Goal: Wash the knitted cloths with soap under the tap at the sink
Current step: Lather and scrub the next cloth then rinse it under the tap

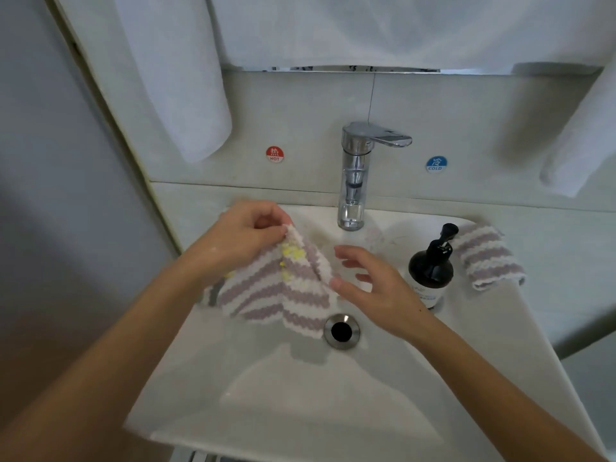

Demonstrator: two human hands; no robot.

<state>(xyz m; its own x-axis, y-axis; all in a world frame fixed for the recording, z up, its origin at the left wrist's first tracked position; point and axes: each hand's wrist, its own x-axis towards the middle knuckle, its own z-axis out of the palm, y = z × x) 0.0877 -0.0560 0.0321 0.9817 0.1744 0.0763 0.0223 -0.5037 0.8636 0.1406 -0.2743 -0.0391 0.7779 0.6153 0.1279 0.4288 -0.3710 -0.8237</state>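
Observation:
My left hand (246, 235) pinches the top corner of a purple-and-white striped knitted cloth (276, 295) with yellow patches, and the cloth hangs over the white sink (300, 395). My right hand (366, 281) is beside the cloth's right edge, its fingers spread and its thumb touching the fabric. The chrome tap (355, 181) stands just behind them; I cannot tell whether water runs from it. A second striped knitted cloth (486, 258) lies on the sink's right rim. A dark pump bottle of soap (430, 271) stands between that cloth and my right hand.
The drain (341, 331) is open, just below the hanging cloth. Red HOT (274, 154) and blue COLD (436, 164) stickers flank the tap on the tiled wall. White towels (186, 95) hang above at left and right. A grey wall closes off the left side.

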